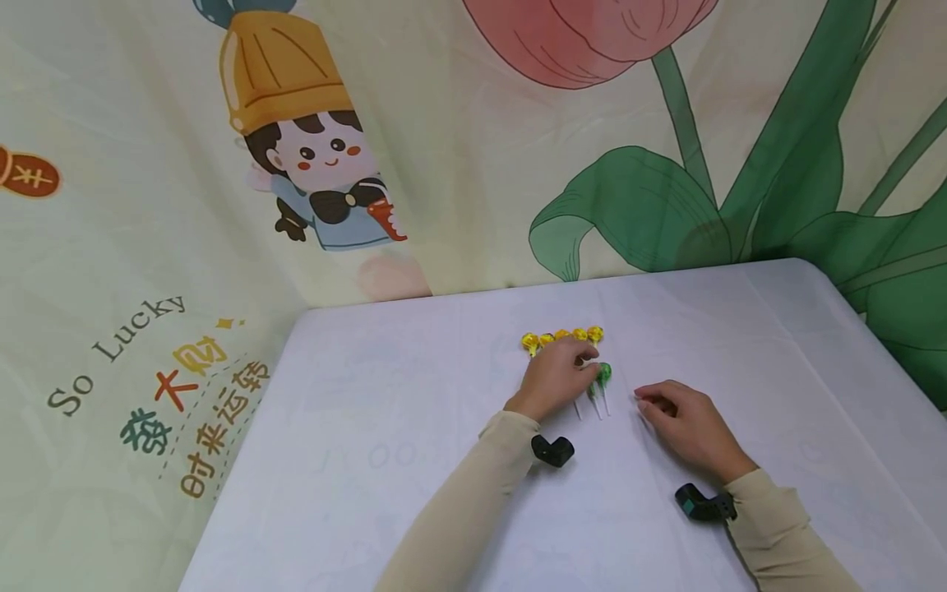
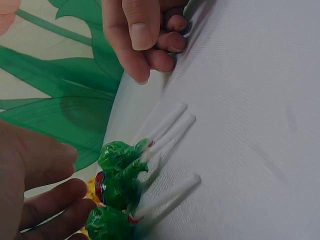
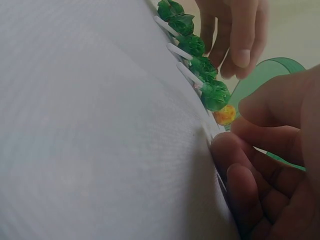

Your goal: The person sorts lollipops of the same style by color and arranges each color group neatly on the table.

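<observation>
Several green-wrapped lollipops [image 3: 215, 95] lie side by side on the white table, their white sticks pointing toward the person. Behind them is a row of yellow-wrapped lollipops [image 1: 595, 334]. My left hand [image 1: 558, 370] hovers over the green row and covers most of it in the head view. In the left wrist view, its thumb and fingers are apart beside the green candy heads [image 2: 119, 187], with nothing visible between them. To the right of the rows, my right hand [image 1: 688, 419] rests low at the tabletop, fingers loosely bent and holding nothing.
The white-covered table [image 1: 355, 510] reaches back to a printed cloth backdrop [image 1: 459, 164] with a cartoon figure and large leaves. Black wrist cameras sit on both wrists, the left device [image 1: 552, 451] close to the lollipop sticks.
</observation>
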A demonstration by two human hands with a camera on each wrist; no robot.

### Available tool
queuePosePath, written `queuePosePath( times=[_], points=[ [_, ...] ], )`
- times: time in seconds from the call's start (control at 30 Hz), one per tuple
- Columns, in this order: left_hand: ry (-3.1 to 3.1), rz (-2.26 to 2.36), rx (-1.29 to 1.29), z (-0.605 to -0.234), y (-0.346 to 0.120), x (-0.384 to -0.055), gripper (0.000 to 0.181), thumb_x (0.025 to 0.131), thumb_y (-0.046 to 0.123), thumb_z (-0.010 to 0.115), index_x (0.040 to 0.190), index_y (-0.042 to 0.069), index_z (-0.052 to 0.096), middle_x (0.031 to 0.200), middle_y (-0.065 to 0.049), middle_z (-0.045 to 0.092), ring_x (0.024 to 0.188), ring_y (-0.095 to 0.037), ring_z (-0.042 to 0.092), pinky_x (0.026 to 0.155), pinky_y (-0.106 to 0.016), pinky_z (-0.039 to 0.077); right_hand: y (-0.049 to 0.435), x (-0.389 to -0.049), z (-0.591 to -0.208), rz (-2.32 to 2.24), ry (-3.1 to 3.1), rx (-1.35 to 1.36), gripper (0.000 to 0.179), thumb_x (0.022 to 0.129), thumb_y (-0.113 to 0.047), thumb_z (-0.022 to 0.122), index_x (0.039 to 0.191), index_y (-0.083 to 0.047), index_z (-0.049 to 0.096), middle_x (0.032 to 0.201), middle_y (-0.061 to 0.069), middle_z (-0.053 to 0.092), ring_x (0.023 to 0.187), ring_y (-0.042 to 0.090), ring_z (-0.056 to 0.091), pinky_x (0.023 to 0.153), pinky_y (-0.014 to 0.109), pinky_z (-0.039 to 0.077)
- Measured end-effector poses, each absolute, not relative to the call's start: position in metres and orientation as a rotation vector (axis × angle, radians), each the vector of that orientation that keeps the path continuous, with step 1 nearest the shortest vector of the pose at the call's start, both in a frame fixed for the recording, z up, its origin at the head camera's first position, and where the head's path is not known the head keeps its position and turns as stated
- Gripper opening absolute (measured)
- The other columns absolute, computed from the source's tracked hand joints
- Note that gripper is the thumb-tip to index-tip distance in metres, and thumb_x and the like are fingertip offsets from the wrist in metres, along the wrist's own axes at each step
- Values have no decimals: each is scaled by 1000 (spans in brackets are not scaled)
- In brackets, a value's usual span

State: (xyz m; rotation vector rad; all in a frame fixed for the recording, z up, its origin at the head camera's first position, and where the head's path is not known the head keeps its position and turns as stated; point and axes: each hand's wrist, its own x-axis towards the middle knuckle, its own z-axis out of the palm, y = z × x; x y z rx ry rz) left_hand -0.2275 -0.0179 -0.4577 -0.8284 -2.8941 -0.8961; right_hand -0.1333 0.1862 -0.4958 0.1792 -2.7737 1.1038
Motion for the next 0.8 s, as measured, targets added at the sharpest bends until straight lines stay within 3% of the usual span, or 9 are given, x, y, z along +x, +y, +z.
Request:
queuePosePath(
  times=[0.5,0.8],
  points=[
    [-2806,-983,-672,-453,-64,-217,21,89,29,59,103,17,69,94,11,60,85,-4,54,74,-24,46,186,-134,-497,1113,-2795,152,22,91,-23,59,110,-14,65,96,-3,61,78,12,53,67,32,46],
    [-2793,-1059,-491,-461,-90,-213,18,87,24,60,100,16,70,91,5,60,78,-6,56,68,-25,47,185,-134,-496,1111,-2792,163,22,91,-22,59,110,-13,65,96,-2,62,78,12,53,67,32,46]
  ],
)
